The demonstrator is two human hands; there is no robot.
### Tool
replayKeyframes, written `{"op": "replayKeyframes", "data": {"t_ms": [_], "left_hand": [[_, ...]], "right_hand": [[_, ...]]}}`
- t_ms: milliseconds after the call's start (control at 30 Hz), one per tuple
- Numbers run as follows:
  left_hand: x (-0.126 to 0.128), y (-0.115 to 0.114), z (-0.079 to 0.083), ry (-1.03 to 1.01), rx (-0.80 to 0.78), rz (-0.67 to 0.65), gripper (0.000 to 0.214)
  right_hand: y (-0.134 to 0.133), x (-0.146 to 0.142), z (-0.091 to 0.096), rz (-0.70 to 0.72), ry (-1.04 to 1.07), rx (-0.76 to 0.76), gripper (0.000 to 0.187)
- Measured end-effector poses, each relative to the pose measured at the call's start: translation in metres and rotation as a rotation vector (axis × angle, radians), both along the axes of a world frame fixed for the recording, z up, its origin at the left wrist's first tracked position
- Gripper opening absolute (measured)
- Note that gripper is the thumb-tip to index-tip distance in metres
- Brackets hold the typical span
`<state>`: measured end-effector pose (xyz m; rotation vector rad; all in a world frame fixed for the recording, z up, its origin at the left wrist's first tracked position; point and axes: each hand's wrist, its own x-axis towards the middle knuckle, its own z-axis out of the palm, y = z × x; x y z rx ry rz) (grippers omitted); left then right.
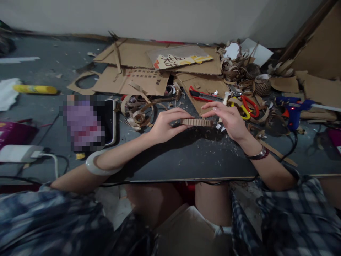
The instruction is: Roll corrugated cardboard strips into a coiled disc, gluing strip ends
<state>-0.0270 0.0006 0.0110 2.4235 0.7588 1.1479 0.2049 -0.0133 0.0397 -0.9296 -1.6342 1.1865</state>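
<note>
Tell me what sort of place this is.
Likely a cardboard-craft workbench: curled cardboard strips, a blue hot glue gun and a red-handled utility knife lie on it.

The bare left forearm [119, 156] and right forearm [269, 170] reach in from either side, angled toward each other; the left grip [166, 125] is curled, its fingers close together and pointing right; the right grip [226, 119] is more open, palm down, its long fingers slightly spread and pointing left; its wrist [246, 140] bends down into the forearm; the two sets of fingertips sit near each other, not touching.
</note>
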Motion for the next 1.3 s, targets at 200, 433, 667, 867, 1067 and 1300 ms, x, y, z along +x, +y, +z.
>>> {"op": "replayKeyframes", "data": {"t_ms": [200,433,667,867,1067,1300], "left_hand": [[0.0002,-0.0007,0.0007,0.018,-0.019,0.004,0.019],[-0.0003,-0.0002,0.0007,0.010,0.001,0.000,0.018],[0.0008,-0.0010,0.0019,0.002,-0.001,-0.010,0.018],[0.0011,-0.0017,0.0023,0.005,-0.010,-0.010,0.019],[0.0007,-0.0016,0.0029,0.014,-0.017,-0.007,0.020],[0.0000,-0.0009,0.0019,0.006,-0.015,-0.023,0.019]], "right_hand": [[-0.0009,-0.0004,0.0009,0.026,-0.021,0.027,0.027],[-0.0011,0.0005,0.0006,0.037,-0.038,0.048,0.028],[-0.0005,0.0002,0.0000,0.023,-0.017,0.023,0.027],[0.0004,0.0009,-0.0019,0.009,0.004,0.033,0.028],[0.0015,0.0026,-0.0038,0.042,-0.037,0.096,0.030],[0.0014,0.0039,-0.0038,0.062,-0.064,0.119,0.030]]}}
